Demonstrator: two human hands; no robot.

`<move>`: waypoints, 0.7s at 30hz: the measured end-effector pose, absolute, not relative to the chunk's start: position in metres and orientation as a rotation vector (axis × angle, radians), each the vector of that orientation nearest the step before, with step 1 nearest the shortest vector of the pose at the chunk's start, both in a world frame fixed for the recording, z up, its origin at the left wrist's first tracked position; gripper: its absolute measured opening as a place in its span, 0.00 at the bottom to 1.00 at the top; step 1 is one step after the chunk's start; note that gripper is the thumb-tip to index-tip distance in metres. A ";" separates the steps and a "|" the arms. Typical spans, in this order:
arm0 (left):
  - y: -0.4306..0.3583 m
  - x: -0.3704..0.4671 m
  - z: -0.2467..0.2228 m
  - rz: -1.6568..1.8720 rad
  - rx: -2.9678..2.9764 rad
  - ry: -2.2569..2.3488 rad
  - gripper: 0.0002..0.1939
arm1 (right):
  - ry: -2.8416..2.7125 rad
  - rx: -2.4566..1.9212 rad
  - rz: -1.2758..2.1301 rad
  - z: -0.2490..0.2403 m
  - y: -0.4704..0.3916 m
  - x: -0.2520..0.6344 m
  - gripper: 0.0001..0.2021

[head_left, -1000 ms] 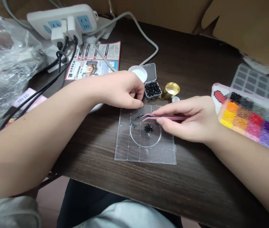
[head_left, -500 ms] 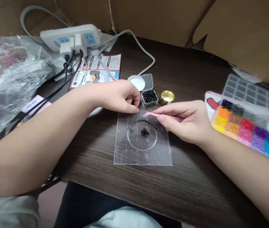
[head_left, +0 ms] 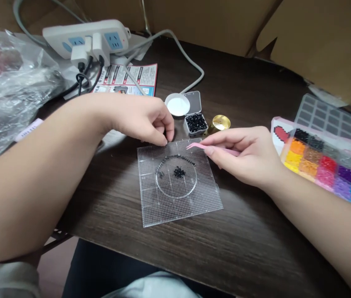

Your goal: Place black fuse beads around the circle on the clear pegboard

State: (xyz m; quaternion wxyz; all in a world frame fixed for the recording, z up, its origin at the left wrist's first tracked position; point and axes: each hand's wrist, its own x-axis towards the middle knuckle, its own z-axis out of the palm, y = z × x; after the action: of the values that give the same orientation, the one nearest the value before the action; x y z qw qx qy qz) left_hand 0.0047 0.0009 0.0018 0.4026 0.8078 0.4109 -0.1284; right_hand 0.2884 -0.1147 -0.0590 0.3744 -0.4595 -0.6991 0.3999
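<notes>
On the dark wood worktop (head_left: 243, 244): one clear square plastic pegboard (head_left: 178, 182), sitting skewed. One clear round dish (head_left: 176, 181) rests on it with a small clump of black beads (head_left: 179, 172) inside; a short arc of black beads runs along the dish's far edge. Left hand (head_left: 138, 118) curled, fingertips pressing the pegboard's far edge. Right hand (head_left: 246, 155) pinches one pair of pink tweezers (head_left: 208, 148), tips over the pegboard's far right corner. Just beyond: one small clear box of black beads (head_left: 196, 123), lid open, one white round cap (head_left: 177, 105), one brass cylinder (head_left: 220, 123). Right: one multicolour bead tray (head_left: 327, 167). Far left: one white power strip (head_left: 85, 37), two plugs in.
</notes>
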 end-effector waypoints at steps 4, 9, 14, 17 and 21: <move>0.008 0.000 -0.011 -0.316 2.093 1.044 0.12 | -1.886 -1.209 1.068 -0.057 -0.116 0.290 0.04; 0.016 -0.003 -0.021 -0.359 2.141 1.095 0.15 | -1.954 -1.279 1.091 -0.050 -0.118 0.289 0.07; 0.008 0.002 -0.010 -0.336 2.133 1.055 0.07 | -1.910 -1.285 1.193 -0.052 -0.118 0.286 0.03; 0.004 0.005 -0.006 -0.348 2.091 1.066 0.05 | -1.890 -1.292 1.222 -0.053 -0.118 0.285 0.05; 0.005 0.007 -0.006 -0.362 2.077 1.079 0.04 | -1.877 -1.273 1.232 -0.052 -0.118 0.287 0.05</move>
State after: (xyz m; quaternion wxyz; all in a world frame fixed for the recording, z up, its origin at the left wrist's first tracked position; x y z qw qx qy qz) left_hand 0.0067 0.0046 -0.0062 0.3769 0.8123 0.4221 -0.1414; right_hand 0.2865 -0.1178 -0.0521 0.2764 -0.4741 -0.6989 0.4586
